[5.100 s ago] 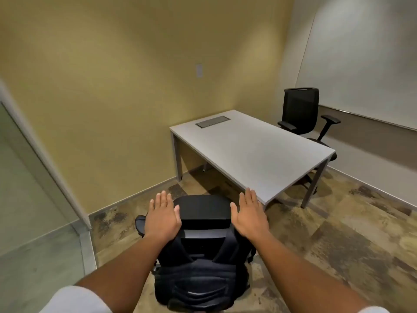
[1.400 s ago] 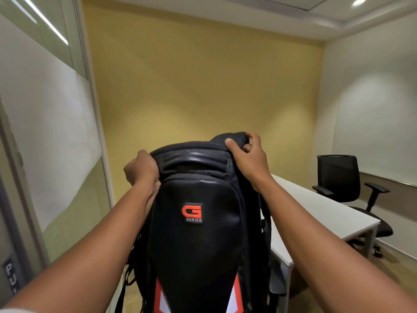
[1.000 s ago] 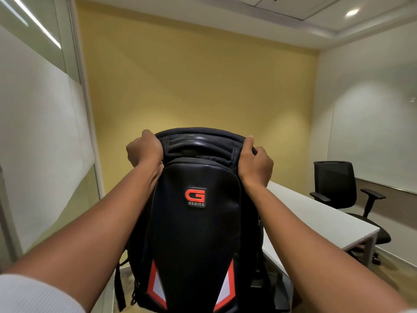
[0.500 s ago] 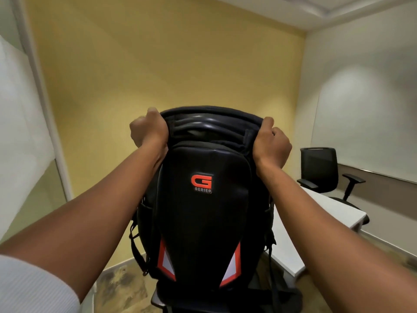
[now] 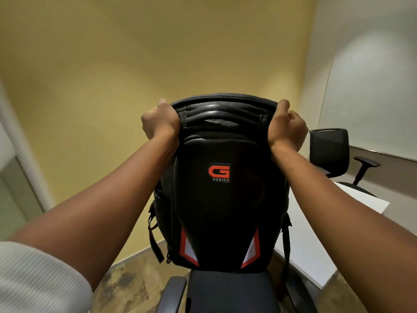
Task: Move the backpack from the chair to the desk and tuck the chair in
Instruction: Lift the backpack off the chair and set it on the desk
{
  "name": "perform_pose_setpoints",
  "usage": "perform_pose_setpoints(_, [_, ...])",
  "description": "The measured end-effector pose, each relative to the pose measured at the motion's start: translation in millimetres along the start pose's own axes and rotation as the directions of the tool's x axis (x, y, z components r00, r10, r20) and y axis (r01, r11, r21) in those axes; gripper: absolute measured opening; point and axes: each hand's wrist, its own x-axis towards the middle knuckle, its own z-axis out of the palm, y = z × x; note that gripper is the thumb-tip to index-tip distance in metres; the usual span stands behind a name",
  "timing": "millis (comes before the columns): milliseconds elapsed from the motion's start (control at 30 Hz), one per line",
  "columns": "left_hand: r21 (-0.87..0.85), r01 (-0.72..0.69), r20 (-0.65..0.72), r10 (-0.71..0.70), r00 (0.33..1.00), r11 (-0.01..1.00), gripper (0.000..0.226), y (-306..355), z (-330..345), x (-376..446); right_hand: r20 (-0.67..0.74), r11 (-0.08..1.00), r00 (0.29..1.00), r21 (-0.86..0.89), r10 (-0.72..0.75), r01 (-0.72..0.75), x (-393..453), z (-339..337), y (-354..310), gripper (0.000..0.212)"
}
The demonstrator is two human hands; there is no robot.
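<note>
A black backpack (image 5: pixel 222 206) with a red G logo and red-white corner patches hangs upright in front of me, held up above the black chair (image 5: pixel 228 292) at the bottom of the view. My left hand (image 5: pixel 159 122) grips its top left edge and my right hand (image 5: pixel 287 127) grips its top right edge, both fists closed on the fabric. The white desk (image 5: pixel 311 256) lies to the right, mostly hidden behind the backpack and my right arm. Straps dangle from both sides of the bag.
A second black office chair (image 5: pixel 331 152) stands behind the desk at the right, under a whiteboard (image 5: pixel 372 98). A yellow wall (image 5: pixel 135 64) faces me. A glass partition (image 5: pixel 13 172) runs along the left. Patterned floor (image 5: pixel 126 283) shows below.
I lifted the backpack off the chair seat and turned it logo side toward me. Over the last second the view dropped and the chair seat came into sight below the bag.
</note>
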Motion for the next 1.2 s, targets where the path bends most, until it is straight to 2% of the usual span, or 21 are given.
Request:
perform_pose_setpoints(267, [0.059,0.021,0.088,-0.026,0.996,0.998,0.028,-48.0,58.8,71.6,-0.141,0.999,0.99,-0.05,-0.008,0.001,18.5,61.9,35.0,0.048])
perform_pose_setpoints(500, [0.07,0.019,0.292,-0.038,0.956,0.997,0.034,-83.4,110.5,125.5,-0.329,0.997,0.944,-0.075,-0.023,-0.001,22.0,100.7,61.9,0.048])
perform_pose_setpoints(667, [0.068,0.007,0.431,-0.036,0.902,0.998,0.041,-100.0,142.0,142.6,-0.459,0.997,0.887,-0.068,-0.055,0.027,17.8,110.0,71.6,0.045])
perform_pose_setpoints(833, [0.068,0.022,0.469,-0.051,0.882,0.997,0.04,-113.8,159.9,155.0,-0.468,0.996,0.881,-0.077,-0.067,0.035,23.9,122.5,77.8,0.044])
perform_pose_setpoints(967, [0.041,0.053,0.447,-0.066,0.892,0.998,0.039,-129.4,166.2,171.9,-0.46,0.995,0.882,-0.073,-0.097,0.071,29.6,142.3,86.6,0.044])
perform_pose_setpoints(1200, [0.058,0.108,0.462,-0.122,0.879,0.993,0.039,-163.7,188.2,225.7,-0.487,0.994,0.869,-0.098,-0.083,0.04,36.0,199.6,112.0,0.044])
